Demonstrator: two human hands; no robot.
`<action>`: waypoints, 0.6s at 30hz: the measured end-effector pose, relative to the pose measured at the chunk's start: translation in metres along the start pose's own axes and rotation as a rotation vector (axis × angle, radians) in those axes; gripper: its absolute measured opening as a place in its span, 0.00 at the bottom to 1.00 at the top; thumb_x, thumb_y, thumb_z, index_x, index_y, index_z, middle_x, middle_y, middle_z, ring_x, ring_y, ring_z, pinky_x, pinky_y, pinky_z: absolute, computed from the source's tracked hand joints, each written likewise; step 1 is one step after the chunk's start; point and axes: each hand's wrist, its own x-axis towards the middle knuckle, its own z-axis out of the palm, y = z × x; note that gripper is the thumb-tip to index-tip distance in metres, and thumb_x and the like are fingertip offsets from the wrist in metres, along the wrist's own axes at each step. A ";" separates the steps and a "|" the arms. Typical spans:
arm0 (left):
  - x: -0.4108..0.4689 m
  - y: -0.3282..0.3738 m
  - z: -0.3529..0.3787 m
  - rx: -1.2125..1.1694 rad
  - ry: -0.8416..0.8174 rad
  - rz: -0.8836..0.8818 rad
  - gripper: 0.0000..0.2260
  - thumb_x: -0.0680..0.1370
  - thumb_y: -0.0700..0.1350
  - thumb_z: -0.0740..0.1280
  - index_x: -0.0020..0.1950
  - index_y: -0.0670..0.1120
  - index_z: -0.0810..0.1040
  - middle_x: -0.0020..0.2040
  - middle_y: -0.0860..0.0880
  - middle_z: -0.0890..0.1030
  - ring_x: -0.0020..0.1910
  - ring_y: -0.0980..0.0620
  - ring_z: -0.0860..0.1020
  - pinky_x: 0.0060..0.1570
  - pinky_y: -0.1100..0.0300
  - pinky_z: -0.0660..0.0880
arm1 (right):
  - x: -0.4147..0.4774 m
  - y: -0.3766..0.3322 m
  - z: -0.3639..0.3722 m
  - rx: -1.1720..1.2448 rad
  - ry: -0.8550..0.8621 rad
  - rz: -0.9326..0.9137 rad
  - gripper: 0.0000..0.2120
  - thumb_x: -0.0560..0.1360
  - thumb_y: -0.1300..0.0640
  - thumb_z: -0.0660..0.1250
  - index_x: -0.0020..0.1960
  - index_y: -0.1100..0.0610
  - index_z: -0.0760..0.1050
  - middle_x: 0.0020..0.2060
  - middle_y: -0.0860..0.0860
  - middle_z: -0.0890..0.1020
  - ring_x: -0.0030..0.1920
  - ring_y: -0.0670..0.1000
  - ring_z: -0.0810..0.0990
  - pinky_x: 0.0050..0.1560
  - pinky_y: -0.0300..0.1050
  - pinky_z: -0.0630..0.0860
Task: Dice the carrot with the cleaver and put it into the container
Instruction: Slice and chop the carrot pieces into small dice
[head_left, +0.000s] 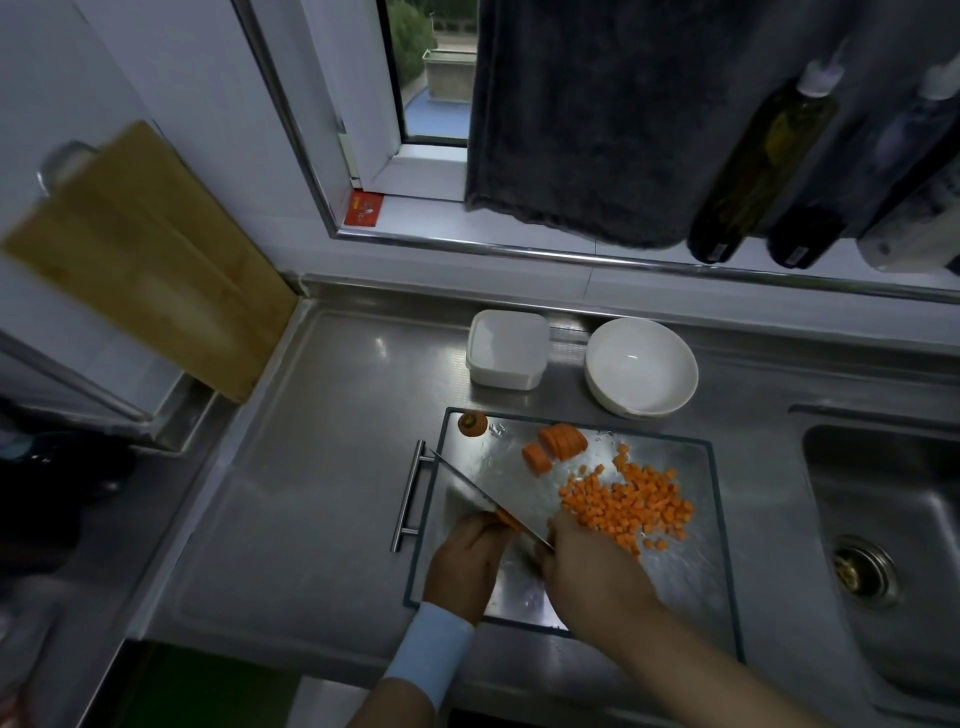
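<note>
A steel board (675, 582) with a bar handle on its left side lies on the counter (322, 493) in the lower middle of the frame. At the board's lower left the left hand (467, 558), with a pale blue band (431, 654) on its wrist, has its fingers curled down onto a carrot (506, 519) strip, pinning it to the board. Only an orange sliver shows past the knuckles. The cleaver (491, 501) stands edge-down on that strip, close by the left knuckles. Its blade is seen almost edge-on and runs from upper left to lower right. The right hand (587, 566), coming in from the lower right, is closed round the cleaver's grip, which the hand itself hides.

Just right of the blade a heap of dice (628, 506) spreads over the middle of the board. Above the heap, near the board's top edge, two short stacks of slices (561, 441) lie side by side. The stub (471, 423) sits at the top left corner.

The container (506, 348), square and white, stands on the counter just above the board, with a white bowl (641, 366) beside it to the right. A sink (883, 519) fills the right edge. A wooden board (145, 260) leans on the wall at upper left, a dark towel (587, 119) hangs at top middle, and bottles (769, 156) stand at upper right
</note>
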 end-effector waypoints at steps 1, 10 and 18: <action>0.000 0.000 0.000 0.002 -0.005 0.001 0.10 0.74 0.43 0.65 0.50 0.44 0.83 0.49 0.47 0.82 0.49 0.53 0.77 0.52 0.68 0.73 | -0.002 0.000 -0.001 -0.011 -0.003 0.000 0.08 0.81 0.48 0.57 0.57 0.51 0.70 0.45 0.49 0.82 0.44 0.51 0.81 0.47 0.50 0.79; -0.001 0.002 -0.002 -0.024 -0.032 -0.042 0.09 0.75 0.43 0.64 0.50 0.44 0.83 0.49 0.47 0.81 0.48 0.53 0.78 0.49 0.66 0.76 | -0.009 0.003 -0.001 -0.035 -0.060 0.072 0.13 0.79 0.58 0.60 0.63 0.54 0.70 0.52 0.52 0.81 0.50 0.53 0.80 0.44 0.44 0.72; 0.000 -0.001 0.001 0.005 -0.034 -0.042 0.08 0.74 0.42 0.65 0.48 0.43 0.83 0.49 0.47 0.82 0.48 0.54 0.77 0.57 0.76 0.66 | 0.002 -0.001 -0.010 -0.102 -0.181 0.098 0.12 0.79 0.61 0.61 0.63 0.59 0.72 0.57 0.56 0.80 0.56 0.54 0.80 0.49 0.41 0.73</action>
